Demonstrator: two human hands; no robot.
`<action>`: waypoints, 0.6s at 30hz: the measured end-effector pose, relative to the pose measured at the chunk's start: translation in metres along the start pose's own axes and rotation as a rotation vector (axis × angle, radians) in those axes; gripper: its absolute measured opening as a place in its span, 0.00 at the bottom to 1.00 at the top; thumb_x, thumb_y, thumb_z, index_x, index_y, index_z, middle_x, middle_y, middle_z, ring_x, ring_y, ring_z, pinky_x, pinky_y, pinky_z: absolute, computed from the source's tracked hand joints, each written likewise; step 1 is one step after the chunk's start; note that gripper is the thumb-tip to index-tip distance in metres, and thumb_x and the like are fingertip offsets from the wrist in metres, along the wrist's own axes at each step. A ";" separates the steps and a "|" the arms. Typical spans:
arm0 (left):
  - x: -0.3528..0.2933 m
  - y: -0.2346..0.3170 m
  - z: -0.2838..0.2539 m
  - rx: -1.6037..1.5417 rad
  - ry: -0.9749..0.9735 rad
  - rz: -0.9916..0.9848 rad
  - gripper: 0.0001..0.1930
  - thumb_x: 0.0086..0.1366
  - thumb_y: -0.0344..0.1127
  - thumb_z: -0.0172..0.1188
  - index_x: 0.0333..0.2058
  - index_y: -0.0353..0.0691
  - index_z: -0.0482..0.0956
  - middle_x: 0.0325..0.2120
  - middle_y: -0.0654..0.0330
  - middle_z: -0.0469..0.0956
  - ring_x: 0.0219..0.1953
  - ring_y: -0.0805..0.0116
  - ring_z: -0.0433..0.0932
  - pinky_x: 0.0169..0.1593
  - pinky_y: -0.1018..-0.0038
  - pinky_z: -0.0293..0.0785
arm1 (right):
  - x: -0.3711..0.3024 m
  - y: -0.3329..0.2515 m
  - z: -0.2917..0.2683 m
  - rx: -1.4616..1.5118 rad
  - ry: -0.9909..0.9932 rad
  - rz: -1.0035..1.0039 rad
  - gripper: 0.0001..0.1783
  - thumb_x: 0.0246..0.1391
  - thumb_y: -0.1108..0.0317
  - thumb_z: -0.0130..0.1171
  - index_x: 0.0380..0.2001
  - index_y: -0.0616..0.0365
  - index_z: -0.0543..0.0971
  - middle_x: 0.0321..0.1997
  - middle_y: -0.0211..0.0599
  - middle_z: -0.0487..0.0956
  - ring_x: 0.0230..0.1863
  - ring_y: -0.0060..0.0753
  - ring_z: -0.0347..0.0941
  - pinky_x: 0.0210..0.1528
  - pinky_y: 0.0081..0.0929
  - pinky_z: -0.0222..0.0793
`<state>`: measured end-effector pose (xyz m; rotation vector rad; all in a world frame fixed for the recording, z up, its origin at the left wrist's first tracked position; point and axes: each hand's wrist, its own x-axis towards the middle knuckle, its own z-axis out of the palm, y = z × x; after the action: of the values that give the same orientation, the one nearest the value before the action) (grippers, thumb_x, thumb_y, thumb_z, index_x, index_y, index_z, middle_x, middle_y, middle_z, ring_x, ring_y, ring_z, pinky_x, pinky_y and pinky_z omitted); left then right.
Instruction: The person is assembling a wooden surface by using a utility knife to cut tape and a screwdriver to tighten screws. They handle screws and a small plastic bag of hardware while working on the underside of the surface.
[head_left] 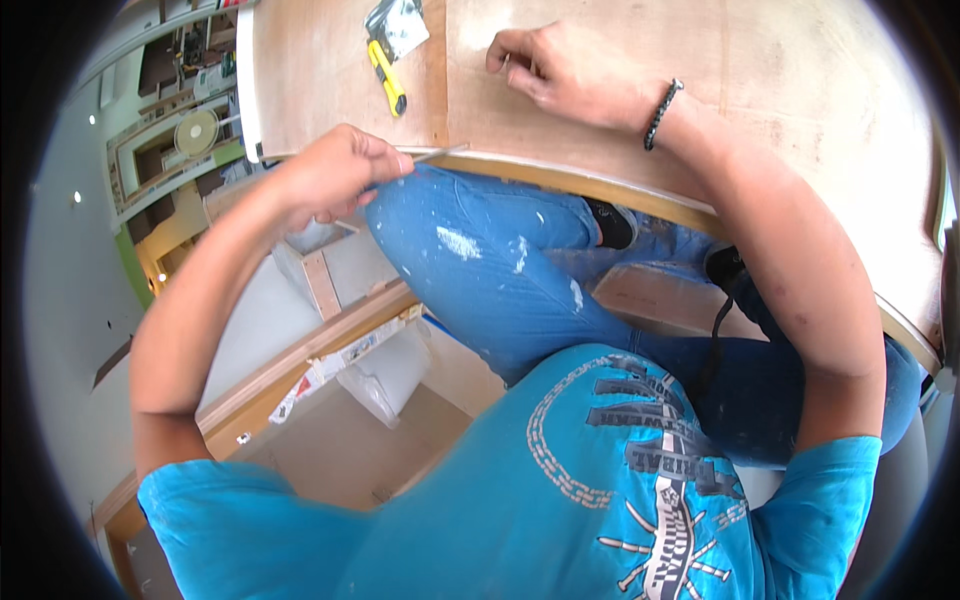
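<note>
My left hand (340, 178) is closed at the near edge of a wooden panel (640, 150), just above my left knee. A thin greyish strip (442, 153) sticks out from its thumb and fingertips, pointing right along the edge; its exact kind is unclear. My right hand (565, 70) rests on the panel farther in, fingers curled toward the thumb. Whatever those fingers hold, if anything, cannot be made out. Between and beyond both hands lies a yellow and black utility knife (387, 78), next to a small clear plastic bag (398, 25) with dark contents.
My bent legs in paint-spotted jeans (480, 250) are under and beside the panel's edge. Lower left stands a wooden frame (290, 375) with a crumpled plastic sheet (390, 375) nearby. A round fan (196, 131) is at the far left.
</note>
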<state>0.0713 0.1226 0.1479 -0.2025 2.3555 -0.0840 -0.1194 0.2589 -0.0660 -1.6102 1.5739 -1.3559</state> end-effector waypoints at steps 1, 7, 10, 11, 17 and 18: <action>0.000 -0.002 0.002 -0.045 -0.031 -0.042 0.17 0.72 0.42 0.65 0.52 0.38 0.86 0.23 0.56 0.81 0.30 0.59 0.86 0.35 0.64 0.83 | 0.001 0.002 -0.001 -0.003 0.019 -0.009 0.12 0.69 0.68 0.55 0.49 0.60 0.82 0.33 0.51 0.85 0.33 0.50 0.84 0.41 0.43 0.79; 0.007 -0.008 -0.002 0.350 0.009 0.159 0.19 0.71 0.41 0.64 0.58 0.44 0.84 0.22 0.56 0.80 0.31 0.57 0.86 0.33 0.60 0.82 | 0.001 0.004 0.005 0.019 0.096 -0.049 0.11 0.69 0.67 0.56 0.48 0.60 0.82 0.33 0.52 0.86 0.32 0.49 0.84 0.41 0.44 0.79; 0.001 0.002 -0.004 0.571 0.048 0.247 0.19 0.71 0.41 0.65 0.58 0.44 0.84 0.23 0.56 0.80 0.30 0.57 0.86 0.33 0.60 0.83 | 0.000 0.003 0.005 -0.026 0.068 -0.021 0.12 0.69 0.67 0.57 0.49 0.59 0.82 0.32 0.52 0.86 0.33 0.50 0.84 0.41 0.44 0.79; 0.001 0.004 -0.005 0.516 0.012 0.176 0.19 0.71 0.41 0.64 0.57 0.43 0.84 0.23 0.56 0.79 0.29 0.59 0.86 0.32 0.63 0.82 | 0.000 0.002 0.004 -0.032 0.052 -0.031 0.12 0.69 0.67 0.57 0.49 0.59 0.82 0.32 0.52 0.86 0.32 0.50 0.84 0.41 0.44 0.79; 0.014 -0.007 -0.004 -0.645 -0.316 -0.539 0.18 0.75 0.44 0.63 0.55 0.38 0.84 0.22 0.57 0.79 0.28 0.61 0.86 0.32 0.67 0.81 | 0.001 0.000 -0.001 0.005 0.037 -0.002 0.13 0.64 0.68 0.56 0.46 0.62 0.83 0.34 0.51 0.87 0.38 0.55 0.85 0.46 0.47 0.81; 0.011 -0.008 -0.002 -0.498 -0.232 -0.382 0.18 0.75 0.44 0.63 0.54 0.38 0.84 0.22 0.57 0.79 0.29 0.60 0.86 0.32 0.67 0.82 | 0.001 -0.001 -0.001 0.016 0.038 0.003 0.13 0.64 0.68 0.56 0.46 0.62 0.83 0.34 0.51 0.87 0.37 0.55 0.85 0.46 0.47 0.81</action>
<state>0.0631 0.1131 0.1431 -0.8556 2.0419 0.3289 -0.1201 0.2582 -0.0640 -1.5810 1.5831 -1.4021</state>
